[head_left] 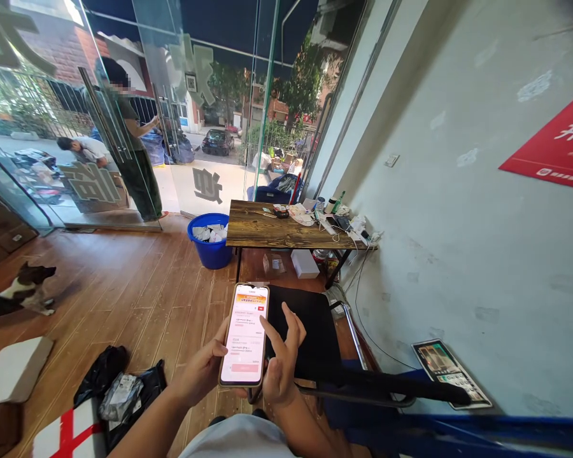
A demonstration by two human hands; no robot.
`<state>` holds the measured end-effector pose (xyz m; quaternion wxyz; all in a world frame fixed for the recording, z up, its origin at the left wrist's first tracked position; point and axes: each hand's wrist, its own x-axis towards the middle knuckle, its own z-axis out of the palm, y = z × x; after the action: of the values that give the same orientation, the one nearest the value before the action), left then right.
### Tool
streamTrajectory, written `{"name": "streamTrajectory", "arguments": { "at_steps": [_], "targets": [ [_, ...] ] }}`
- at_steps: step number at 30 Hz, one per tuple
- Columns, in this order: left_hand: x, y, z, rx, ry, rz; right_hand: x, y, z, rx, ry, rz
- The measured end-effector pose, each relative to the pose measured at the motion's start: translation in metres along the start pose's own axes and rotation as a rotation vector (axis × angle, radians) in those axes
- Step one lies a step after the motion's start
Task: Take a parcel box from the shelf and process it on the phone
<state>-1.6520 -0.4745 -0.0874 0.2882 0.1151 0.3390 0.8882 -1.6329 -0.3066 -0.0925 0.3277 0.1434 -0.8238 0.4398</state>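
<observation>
Head camera: A person's left hand (203,359) grips a smartphone (242,337) near six o'clock in the view, fingers closed about its left edge and the thumb pressed along the rim. The right hand (282,353) is spread at the phone's three o'clock, fingers loosely open, index reaching over the lit screen; whether the tip touches the glass cannot be told. Slim and rigid, the phone is likely light to hold, slick on its face and fragile if dropped onto the wooden floor (172,318); its long edges, ringed by what looks like a case, offer the surest hold, clear of the screen.

The display carries an orange banner at top and a pinkish-red button at bottom, its print too small to read. At two o'clock from the phone, a red poster (554,146) bears white characters, one legible as "开", above a small round logo whose brand is unclear. Toward half past eleven, large lettering (207,184) on the glass seems to include "迎". A wooden tabletop (258,232) stands just past twelve o'clock, any labels on its clutter (334,219) unreadable.
</observation>
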Motion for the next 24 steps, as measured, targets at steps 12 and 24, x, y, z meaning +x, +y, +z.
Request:
{"name": "streamTrajectory", "arguments": {
  "at_steps": [12, 24],
  "targets": [
    [-0.002, 0.008, 0.010, 0.141, 0.035, -0.129, 0.035, -0.014, 0.000, 0.081, -0.217, -0.020],
    [-0.009, 0.010, -0.009, 0.016, 0.040, -0.082, 0.068, -0.033, -0.038, 0.328, -0.017, 0.158]
  ]
}}
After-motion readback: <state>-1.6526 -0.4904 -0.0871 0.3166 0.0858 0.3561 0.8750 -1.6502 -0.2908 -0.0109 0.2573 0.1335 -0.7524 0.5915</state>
